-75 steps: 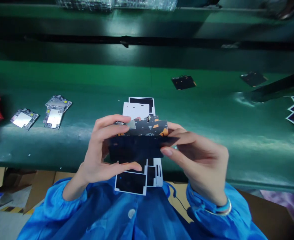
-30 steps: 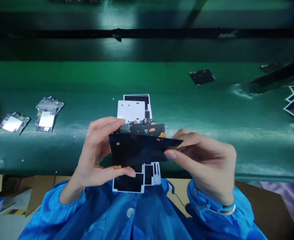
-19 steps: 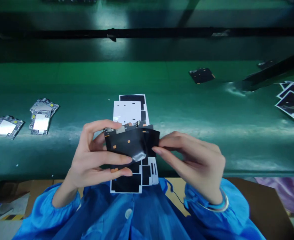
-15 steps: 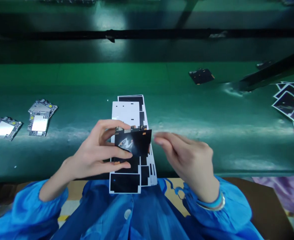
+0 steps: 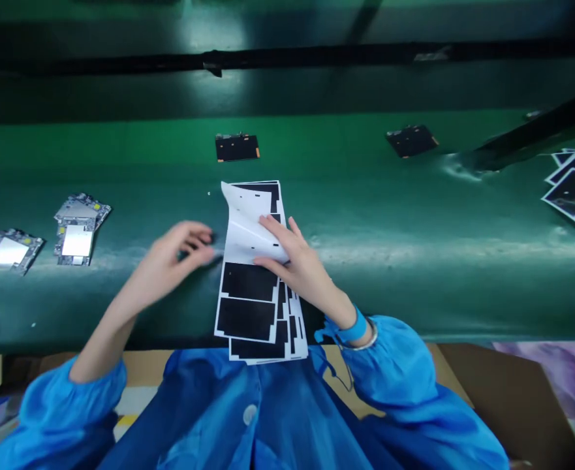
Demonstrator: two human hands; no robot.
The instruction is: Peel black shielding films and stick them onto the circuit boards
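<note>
A stack of white liner sheets with black film pads (image 5: 258, 307) lies on the green belt (image 5: 365, 215) in front of me. The top sheet's white upper part (image 5: 245, 222) bows upward. My right hand (image 5: 297, 254) rests on that white part, fingers apart, and holds no separate object. My left hand (image 5: 179, 248) hovers left of the stack with fingers loosely curled, slightly blurred. Nothing is clearly in it. Beyond the stack lies a circuit board covered in black film (image 5: 237, 147), with orange marks at its edges.
A second black-covered board (image 5: 411, 141) lies further right on the belt. Bare boards with silver shields (image 5: 76, 228) sit at left, and loose film sheets (image 5: 574, 192) at right. A black rail (image 5: 218, 62) runs behind; a dark bar (image 5: 536, 124) crosses the upper right.
The black-covered board has left my hands and lies on the belt beyond the stack. My left hand moved left, and my right hand came down onto the bowed white sheet.
</note>
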